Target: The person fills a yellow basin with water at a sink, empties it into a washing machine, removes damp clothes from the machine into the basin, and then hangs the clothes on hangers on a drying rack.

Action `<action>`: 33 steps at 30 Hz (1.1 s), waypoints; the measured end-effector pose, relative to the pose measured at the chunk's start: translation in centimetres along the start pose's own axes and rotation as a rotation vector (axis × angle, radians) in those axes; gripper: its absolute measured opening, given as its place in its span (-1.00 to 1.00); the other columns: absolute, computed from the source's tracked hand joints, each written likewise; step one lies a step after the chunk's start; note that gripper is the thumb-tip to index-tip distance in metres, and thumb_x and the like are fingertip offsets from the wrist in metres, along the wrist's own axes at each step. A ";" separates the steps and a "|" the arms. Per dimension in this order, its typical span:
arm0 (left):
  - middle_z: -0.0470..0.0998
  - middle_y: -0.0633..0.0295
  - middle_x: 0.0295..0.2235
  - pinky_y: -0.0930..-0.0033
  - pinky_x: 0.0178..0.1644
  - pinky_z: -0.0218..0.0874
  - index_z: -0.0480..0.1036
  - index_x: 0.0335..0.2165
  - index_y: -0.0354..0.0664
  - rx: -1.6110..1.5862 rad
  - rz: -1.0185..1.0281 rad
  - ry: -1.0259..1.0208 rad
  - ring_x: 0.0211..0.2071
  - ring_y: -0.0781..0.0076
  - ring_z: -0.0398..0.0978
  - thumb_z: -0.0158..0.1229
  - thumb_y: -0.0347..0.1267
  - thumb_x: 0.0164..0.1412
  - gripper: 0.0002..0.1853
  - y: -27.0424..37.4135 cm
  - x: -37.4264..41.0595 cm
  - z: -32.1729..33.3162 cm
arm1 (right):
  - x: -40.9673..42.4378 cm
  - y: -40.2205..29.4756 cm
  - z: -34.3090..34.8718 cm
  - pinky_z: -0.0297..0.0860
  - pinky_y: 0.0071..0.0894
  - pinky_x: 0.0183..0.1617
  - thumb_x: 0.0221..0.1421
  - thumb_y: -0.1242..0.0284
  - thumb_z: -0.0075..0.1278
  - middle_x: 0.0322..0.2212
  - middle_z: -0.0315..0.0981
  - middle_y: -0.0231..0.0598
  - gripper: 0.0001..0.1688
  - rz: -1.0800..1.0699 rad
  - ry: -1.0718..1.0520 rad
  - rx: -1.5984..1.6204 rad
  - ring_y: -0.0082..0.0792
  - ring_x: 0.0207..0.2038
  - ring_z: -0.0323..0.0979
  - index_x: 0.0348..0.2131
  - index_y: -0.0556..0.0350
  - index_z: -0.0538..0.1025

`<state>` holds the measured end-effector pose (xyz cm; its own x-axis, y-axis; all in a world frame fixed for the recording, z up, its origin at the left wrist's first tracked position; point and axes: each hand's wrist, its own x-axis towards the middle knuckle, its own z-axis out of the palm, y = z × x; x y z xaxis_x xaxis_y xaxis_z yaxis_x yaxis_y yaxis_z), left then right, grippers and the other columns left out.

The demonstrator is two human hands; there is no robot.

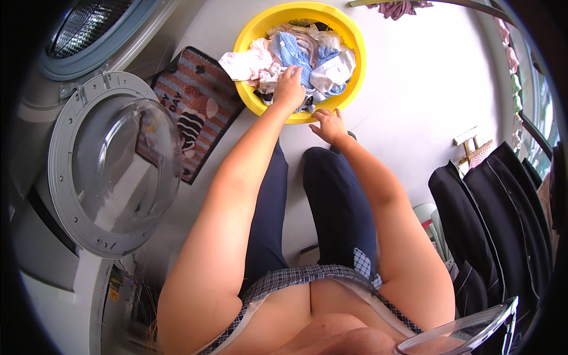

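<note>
A round yellow plastic basin (358,66) stands on the floor before me, heaped with laundry. My left hand (289,91) reaches over its near side onto the clothes; whether the fingers grip any cloth is hidden. Close to those fingers lies a light-blue checked garment (293,51). White cloth (330,73) is at the right of the heap, and a pale pink garment (259,55) is at the left. One white end of cloth (233,65) hangs over the left rim. My right hand (330,125) is at the near rim, fingers apart and holding nothing.
At left, a front-loading washing machine shows its metal drum (84,26), with the round glass door (128,164) swung out. A striped mat (191,111) lies between door and basin. Dark garments (492,222) hang at right beside a window (539,97). My legs (339,191) straddle the near floor.
</note>
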<state>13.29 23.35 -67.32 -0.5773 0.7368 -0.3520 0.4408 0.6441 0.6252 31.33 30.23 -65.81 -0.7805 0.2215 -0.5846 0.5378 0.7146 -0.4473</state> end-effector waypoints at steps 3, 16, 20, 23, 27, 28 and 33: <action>0.19 0.02 0.14 0.12 0.18 0.05 0.31 0.04 -0.14 0.095 -0.134 -0.321 0.11 -0.02 0.19 0.13 -0.38 -0.02 -0.43 -0.5 -1.9 4.1 | -1.5 2.2 -0.2 0.35 -0.19 -0.11 -0.08 0.38 0.19 -0.27 0.41 -0.11 -0.51 0.224 0.541 0.327 -0.10 -0.21 0.42 -0.12 0.05 0.40; 0.48 0.22 -0.22 0.32 -0.46 0.30 0.24 0.04 -0.09 -1.624 -0.892 -0.150 -0.43 0.40 0.46 0.19 -0.29 0.12 -0.48 3.6 -7.1 -2.8 | -1.7 -6.3 -5.4 0.31 -0.18 -0.03 -0.14 0.46 0.07 -0.22 0.48 -0.09 -0.73 -0.330 0.244 0.650 -0.03 -0.12 0.39 -0.33 0.18 0.50; 0.49 0.23 -0.44 0.50 -0.49 0.28 0.39 -0.19 -0.30 -1.291 -0.655 0.352 -0.54 0.49 0.44 0.00 -0.64 0.02 -0.70 2.0 -4.9 -5.3 | -2.3 -4.8 -6.2 0.26 -0.23 0.08 -0.17 0.53 0.06 -0.02 0.30 0.05 -0.57 0.124 0.399 0.636 0.00 0.02 0.31 -0.18 0.07 0.48; 0.48 0.10 -0.26 0.46 -0.33 0.34 0.29 -0.06 -0.34 -1.276 -0.403 0.259 -0.36 0.42 0.48 0.17 -0.50 0.01 -0.53 1.7 -1.9 -6.8 | 0.2 1.7 -2.5 0.22 -0.24 0.15 -0.18 0.53 0.08 0.18 0.01 0.13 -0.39 0.280 0.229 0.266 0.08 0.15 0.15 -0.02 0.00 0.41; 0.11 -0.10 0.13 0.29 0.16 0.05 -0.21 0.21 -0.32 -0.983 -0.546 0.211 0.13 0.16 0.14 0.34 -0.25 -0.09 0.08 0.6 -1.5 -4.5 | 2.9 5.2 -0.2 0.21 -0.21 0.17 -0.08 0.44 0.09 0.14 0.10 0.14 -0.25 0.337 -0.093 0.211 0.04 0.14 0.17 0.12 0.17 0.22; 0.17 -0.02 0.12 0.29 0.16 0.05 -0.14 0.19 -0.30 -0.953 -0.486 0.145 0.13 0.19 0.17 0.29 -0.28 -0.03 -0.04 -1.4 -2.2 -3.1 | 3.3 4.9 -0.3 0.23 -0.21 0.13 -0.08 0.42 0.07 0.07 0.19 0.13 -0.29 0.333 -0.079 0.136 0.02 0.09 0.24 0.09 0.17 0.26; 0.29 -0.05 0.05 0.33 0.08 0.14 0.13 0.10 -0.34 -0.933 -0.663 -0.056 0.03 0.25 0.30 0.22 -0.37 -0.05 -0.25 1.8 -7.8 -4.7 | 0.6 1.2 -7.0 0.36 -0.24 -0.08 -0.10 0.35 -0.01 -0.33 0.51 0.07 -0.51 0.396 0.302 0.357 -0.05 -0.20 0.48 -0.13 0.20 0.49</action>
<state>15.35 17.75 -60.18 -0.4639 0.3328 -0.8210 -0.6340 0.5225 0.5701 29.31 35.87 -61.93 -0.5269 0.6408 -0.5583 0.8385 0.2846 -0.4647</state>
